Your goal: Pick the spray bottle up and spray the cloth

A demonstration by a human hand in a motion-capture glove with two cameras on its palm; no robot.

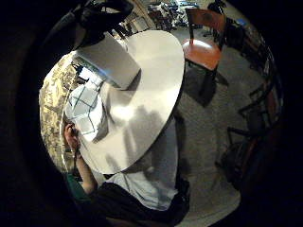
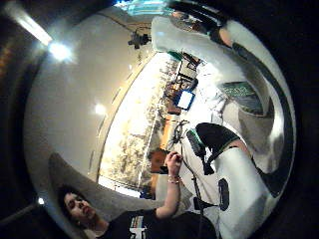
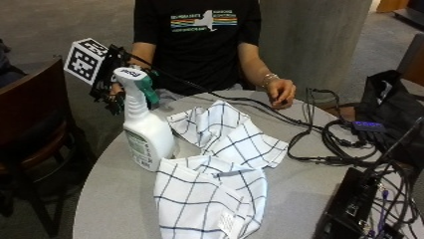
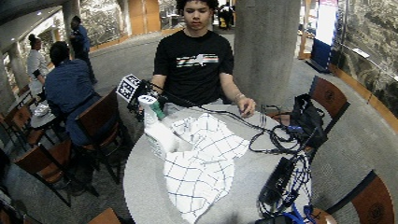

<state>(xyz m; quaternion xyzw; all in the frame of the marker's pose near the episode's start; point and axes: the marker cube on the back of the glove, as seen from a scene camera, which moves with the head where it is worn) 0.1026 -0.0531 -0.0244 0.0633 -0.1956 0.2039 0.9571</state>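
1. The black-gloved right hand (image 3: 119,84) is sitting raised at the table's edge, behind the neck and trigger of the white plastic spray bottle (image 3: 147,134). Its fingers are curling round the neck below the white nozzle head, gripping it.
2. The forearm is reaching forward from the person's black T-shirt, elbow back toward the body.
3. The spray bottle is standing upright with its base on the grey round table (image 3: 112,199), green trigger facing the hand. A green-and-white label is showing on its side; the print is too small to read.
4. The white cloth with dark blue grid lines (image 3: 218,169) is lying crumpled just beside the bottle, spreading toward the table's near edge. A small white tag is showing near its lower hem, unreadable.
5. The bare left hand (image 3: 281,93) is resting on the far side of the table, touching black cables (image 3: 311,134).
6. Black electronic boxes (image 3: 354,209) are lying at the table's right side.
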